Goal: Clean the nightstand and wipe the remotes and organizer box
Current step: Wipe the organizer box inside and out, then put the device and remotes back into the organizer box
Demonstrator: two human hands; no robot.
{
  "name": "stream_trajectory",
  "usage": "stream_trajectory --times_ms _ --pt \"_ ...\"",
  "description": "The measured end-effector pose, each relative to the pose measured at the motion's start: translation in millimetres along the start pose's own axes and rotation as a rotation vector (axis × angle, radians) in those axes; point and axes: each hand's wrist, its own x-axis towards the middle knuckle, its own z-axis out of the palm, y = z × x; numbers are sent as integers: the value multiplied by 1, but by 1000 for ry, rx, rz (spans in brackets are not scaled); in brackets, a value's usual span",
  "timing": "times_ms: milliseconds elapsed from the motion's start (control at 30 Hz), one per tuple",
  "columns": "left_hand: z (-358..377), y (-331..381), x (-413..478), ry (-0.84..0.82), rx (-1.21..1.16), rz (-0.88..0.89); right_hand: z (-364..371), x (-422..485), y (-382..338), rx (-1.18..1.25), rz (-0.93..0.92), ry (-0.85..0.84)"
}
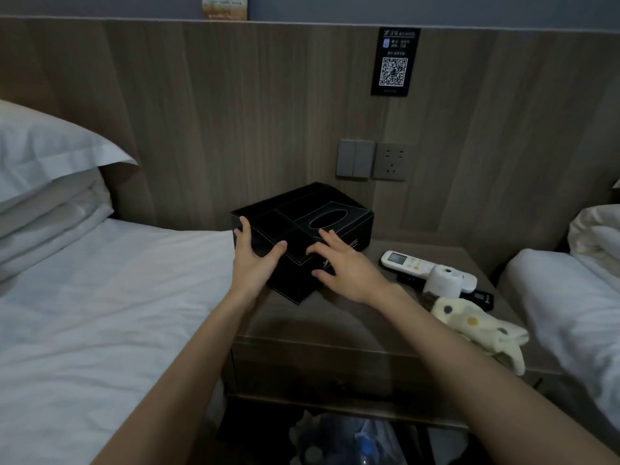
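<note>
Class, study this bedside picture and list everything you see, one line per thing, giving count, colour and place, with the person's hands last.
organizer box: 1, black, nightstand's rear left
white remote: 1, white, nightstand's right
black remote: 1, black, partly under the white remote
tissue roll: 1, white, on the remotes
cloth: 1, pale yellow with dots, nightstand's front right
nightstand: 1, grey-brown, between the beds
beds: 2, white, either side
pillows: white, stacked on the left bed
switch panel: 1, grey, wall
socket: 1, grey, beside the switch panel
QR sign: 1, black, wall
plastic bag: 1, clear, below the nightstand
left hand: 1, on the box's left corner
right hand: 1, fingers spread on the box
</note>
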Motion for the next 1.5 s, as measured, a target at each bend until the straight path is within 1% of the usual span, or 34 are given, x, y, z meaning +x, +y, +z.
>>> stream_trajectory --times_ms 133,267,333,400,467,533,567,633,700,733,800,867,1000,1100,1200,1267,1333,1433,1500 --pt "7 -4 11 0 -9 -4 1 3 6 -35 3 -13" --pt "14 -7 11 10 -20 -10 -19 -6 0 19 27 -93" --pt "18 -5 9 -3 3 -30 -39 -15 1 31 41 -44" --pt "23 -1 5 -22 15 -50 -56 -29 9 -43 56 31" --pt "30 4 -1 -24 18 -64 -69 -45 24 -131 126 88" --pt "36 7 -8 5 14 -75 -80 -62 42 -190 247 135" --pt "38 8 -12 27 11 -77 -84 -70 51 -223 319 131" --pt "41 8 -16 66 9 -75 -89 -86 68 -298 458 34" --pt "41 9 -18 89 17 -82 -90 -98 80 -328 552 -88" --pt "41 9 -18 96 22 -87 -89 -102 85 -312 580 -117" --pt "39 9 -17 95 34 -103 -86 -105 90 -269 602 -93" --pt "37 10 -15 83 36 -123 -84 -103 92 -238 604 -50" --pt "33 17 -16 55 47 -144 -89 -98 89 -183 594 -44" --pt "29 22 -20 28 51 -162 -93 -98 79 -150 559 28" --pt "21 15 -17 1 29 -179 -103 -96 62 -38 484 147" --pt "17 -7 -4 -7 20 -207 -112 -92 50 35 423 209" --pt "10 -9 -5 -23 -5 -203 -119 -84 35 95 352 262" --pt "-3 11 -24 -45 -8 -154 -126 -66 14 136 242 301" --pt "-8 15 -32 -44 -17 -142 -128 -52 1 187 196 295"
